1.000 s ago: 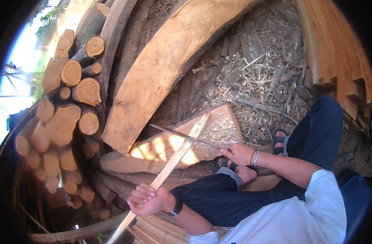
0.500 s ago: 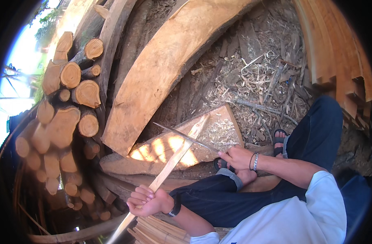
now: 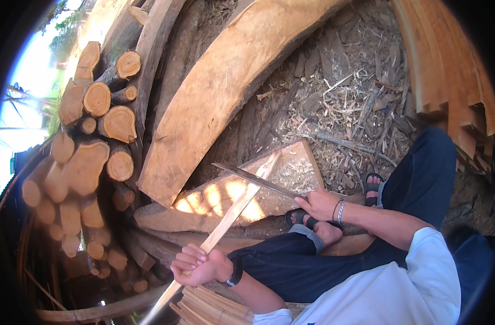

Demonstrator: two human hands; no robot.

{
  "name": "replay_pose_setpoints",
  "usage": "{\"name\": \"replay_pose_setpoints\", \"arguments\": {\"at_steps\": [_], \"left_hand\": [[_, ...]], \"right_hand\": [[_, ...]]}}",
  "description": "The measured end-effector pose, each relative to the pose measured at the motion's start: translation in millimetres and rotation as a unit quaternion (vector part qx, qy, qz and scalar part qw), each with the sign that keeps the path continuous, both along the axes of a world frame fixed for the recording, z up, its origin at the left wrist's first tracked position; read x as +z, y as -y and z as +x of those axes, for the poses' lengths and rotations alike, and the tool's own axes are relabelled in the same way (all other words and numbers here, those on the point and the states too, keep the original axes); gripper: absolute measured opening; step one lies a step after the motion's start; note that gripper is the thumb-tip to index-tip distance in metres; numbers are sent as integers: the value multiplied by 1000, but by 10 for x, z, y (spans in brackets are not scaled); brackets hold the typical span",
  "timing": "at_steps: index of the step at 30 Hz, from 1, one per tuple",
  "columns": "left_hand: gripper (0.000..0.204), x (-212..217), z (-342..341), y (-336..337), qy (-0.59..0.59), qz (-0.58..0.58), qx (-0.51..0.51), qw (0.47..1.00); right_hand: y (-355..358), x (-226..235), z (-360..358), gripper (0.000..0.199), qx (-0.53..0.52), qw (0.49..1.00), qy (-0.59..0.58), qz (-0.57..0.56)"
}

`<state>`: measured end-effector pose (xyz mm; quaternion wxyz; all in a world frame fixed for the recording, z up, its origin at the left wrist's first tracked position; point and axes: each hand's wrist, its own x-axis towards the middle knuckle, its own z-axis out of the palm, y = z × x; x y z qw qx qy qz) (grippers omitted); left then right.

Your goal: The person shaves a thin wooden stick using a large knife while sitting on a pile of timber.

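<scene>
My left hand (image 3: 198, 265) is closed round a long pale wooden strip (image 3: 234, 212), which slants up and away to the right. The far end of the strip rests on a flat wooden slab (image 3: 296, 168) strewn with shavings. In my right hand (image 3: 318, 204) I grip a large knife (image 3: 253, 179); its handle is hidden by my fingers. The long blade points left and lies across the strip near its far end, its broad side showing more than its edge.
Cut logs (image 3: 117, 123) are stacked at the left. A big curved plank (image 3: 204, 114) runs behind the slab. Shavings and bark (image 3: 350, 108) cover the ground. Sawn boards (image 3: 442, 65) stand at the far right, and thin strips (image 3: 217, 306) lie below my left forearm.
The knife blade has turned so that more of its flat side shows, and it has shifted slightly right with my right hand. My left hand and the strip have hardly moved.
</scene>
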<state>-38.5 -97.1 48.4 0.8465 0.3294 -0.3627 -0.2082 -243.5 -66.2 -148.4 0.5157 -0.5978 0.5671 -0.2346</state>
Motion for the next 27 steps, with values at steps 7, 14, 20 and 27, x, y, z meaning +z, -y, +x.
{"name": "replay_pose_setpoints", "arguments": {"at_steps": [7,14,20,27], "left_hand": [[44,-10,39,-9,8,-2,-10,1000],[43,-4,24,-17,8,0,-8,1000],[43,43,35,-48,-6,1,9,1000],[43,-8,-2,0,0,5,0,1000]], "right_hand": [[38,-105,26,69,-15,1000,26,-10],[-71,-128,95,71,-14,998,62,-20],[-13,-71,83,72,4,999,40,22],[17,-166,-25,67,-5,1000,9,8]]}}
